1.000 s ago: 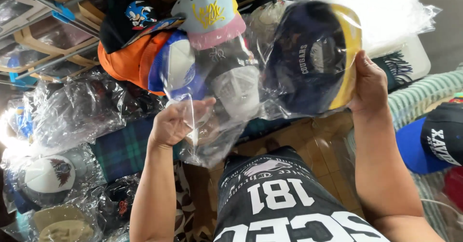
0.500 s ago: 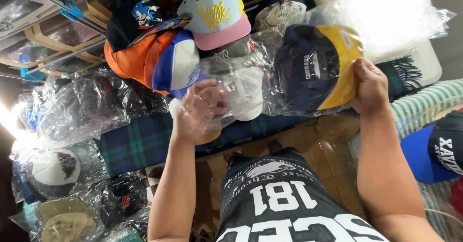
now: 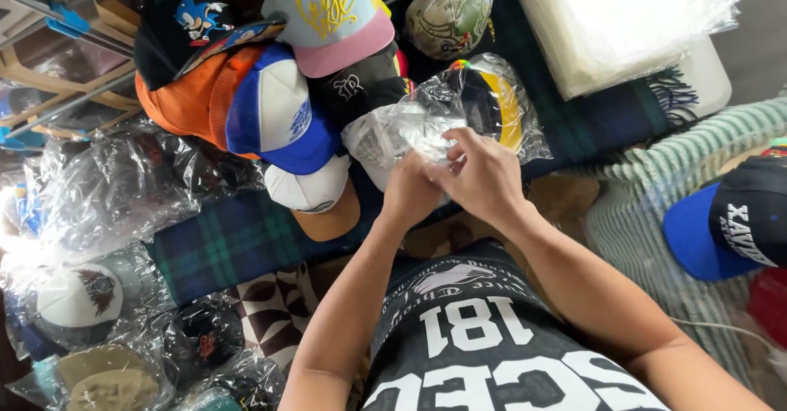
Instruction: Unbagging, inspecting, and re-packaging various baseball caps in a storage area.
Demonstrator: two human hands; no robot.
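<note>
A dark navy cap with a yellow brim [image 3: 490, 99] sits inside a clear plastic bag [image 3: 402, 132], lying on the dark plaid blanket [image 3: 246, 235]. My left hand [image 3: 410, 190] and my right hand [image 3: 479, 173] meet at the bag's near end, both gripping the crumpled plastic there. Just beyond the hands lies a pile of unbagged caps: a blue-and-white one [image 3: 279, 108], an orange one [image 3: 193, 99], a light blue cap with a pink brim [image 3: 328, 18] and a white cap with a tan brim [image 3: 316, 198].
Several caps wrapped in clear plastic [image 3: 115, 190] lie at the left. A stack of clear bags [image 3: 615, 18] rests at the upper right. At the right edge lies a black-and-blue cap [image 3: 730, 222] on a green striped cloth [image 3: 648, 190]. Wooden shelving [image 3: 57, 59] stands at the upper left.
The bagged cap came down from in front of me onto the blanket. My right hand left the cap's brim and joined the left hand at the bag's near end.
</note>
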